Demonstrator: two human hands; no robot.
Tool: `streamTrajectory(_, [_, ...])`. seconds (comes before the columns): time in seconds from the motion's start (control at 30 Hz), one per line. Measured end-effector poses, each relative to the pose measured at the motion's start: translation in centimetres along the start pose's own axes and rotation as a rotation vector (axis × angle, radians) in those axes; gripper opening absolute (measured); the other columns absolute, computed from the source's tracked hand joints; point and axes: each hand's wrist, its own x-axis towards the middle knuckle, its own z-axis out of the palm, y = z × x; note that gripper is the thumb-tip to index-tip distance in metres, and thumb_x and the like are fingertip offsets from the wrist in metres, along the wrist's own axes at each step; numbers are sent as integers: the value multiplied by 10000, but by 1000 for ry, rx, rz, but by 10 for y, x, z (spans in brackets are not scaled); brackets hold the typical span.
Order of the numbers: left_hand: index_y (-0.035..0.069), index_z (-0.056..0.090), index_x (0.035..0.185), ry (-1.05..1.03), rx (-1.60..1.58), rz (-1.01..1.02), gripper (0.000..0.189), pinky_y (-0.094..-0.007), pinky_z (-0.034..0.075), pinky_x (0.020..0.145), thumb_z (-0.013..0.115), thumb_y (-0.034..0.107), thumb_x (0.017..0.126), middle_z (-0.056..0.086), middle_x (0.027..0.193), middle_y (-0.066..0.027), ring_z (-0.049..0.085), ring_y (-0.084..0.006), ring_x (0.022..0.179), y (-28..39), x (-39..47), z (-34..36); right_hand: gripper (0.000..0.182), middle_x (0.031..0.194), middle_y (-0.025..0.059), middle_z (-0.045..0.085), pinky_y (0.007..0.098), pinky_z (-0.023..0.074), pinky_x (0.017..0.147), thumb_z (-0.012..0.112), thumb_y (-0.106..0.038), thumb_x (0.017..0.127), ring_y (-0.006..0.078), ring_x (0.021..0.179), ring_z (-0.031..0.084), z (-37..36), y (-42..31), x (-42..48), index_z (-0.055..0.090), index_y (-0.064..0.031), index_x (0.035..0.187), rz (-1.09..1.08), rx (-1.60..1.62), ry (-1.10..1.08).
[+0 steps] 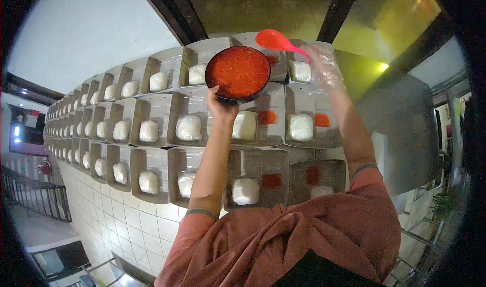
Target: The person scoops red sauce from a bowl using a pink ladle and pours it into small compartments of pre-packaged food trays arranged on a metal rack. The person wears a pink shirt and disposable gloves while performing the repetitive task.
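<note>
My left hand (222, 106) grips the near rim of a round dark bowl (240, 73) full of red sauce, held above the boxes. In my right hand (322, 65), covered by a clear plastic glove, is the handle of a red plastic serving spoon (274, 40). Its oval head points left, just beyond the bowl. Below both hands stand open cardboard food boxes. A white wrapped portion, perhaps rice, (301, 127) sits in one box beside a red sauce patch (322, 120). Another red patch (267, 117) lies in the box to its left.
Three long rows of boxes, many with white portions (148, 131), stretch away to the left. A tiled floor (125, 218) lies on the near side. At right is a grey surface (395, 131); dark posts (338, 11) rise beyond the boxes. A metal railing (36, 196) stands far left.
</note>
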Motion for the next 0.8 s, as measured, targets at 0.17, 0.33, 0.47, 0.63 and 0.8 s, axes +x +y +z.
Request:
streamTrajectory(0.17, [107, 473, 1266, -29, 12, 27, 622, -540, 392, 976, 581, 342, 700, 513, 1273, -125, 487, -348, 1168, -2, -21, 17, 251, 704, 89, 625, 372, 496, 713, 632, -317, 821, 241, 722, 625, 27, -52, -57, 656, -68, 813, -123, -351, -80])
streamTrajectory(0.33, [178, 445, 1251, -73, -30, -1, 563, -562, 424, 927, 562, 283, 711, 481, 1275, -82, 473, -339, 1169, 2, -47, 31, 204, 708, 154, 626, 365, 486, 642, 645, -279, 817, 274, 697, 629, 38, -50, -92, 659, -76, 832, -546, -597, -84])
streamTrajectory(0.47, [237, 440, 1228, -52, -67, -7, 517, -580, 459, 863, 539, 250, 721, 458, 1275, -57, 466, -333, 1168, 9, -71, 35, 227, 677, 34, 609, 304, 456, 620, 681, -279, 803, 156, 650, 568, 34, -55, -95, 657, -56, 837, -188, -203, -216])
streamTrajectory(0.63, [68, 444, 1288, -47, -42, 9, 608, -560, 367, 1007, 540, 311, 740, 501, 1290, -145, 485, -354, 1183, 28, -116, 41, 244, 856, 35, 598, 230, 428, 694, 702, -175, 802, 118, 761, 528, 24, -52, -108, 598, -33, 971, 80, 380, -309])
streamTrajectory(0.8, [60, 450, 1284, -74, -35, 50, 600, -543, 368, 1005, 532, 313, 746, 511, 1285, -133, 492, -351, 1174, 60, -148, 20, 178, 756, 6, 569, 206, 381, 614, 719, -184, 797, 84, 686, 482, 61, -91, -165, 642, -28, 833, 103, 545, -113])
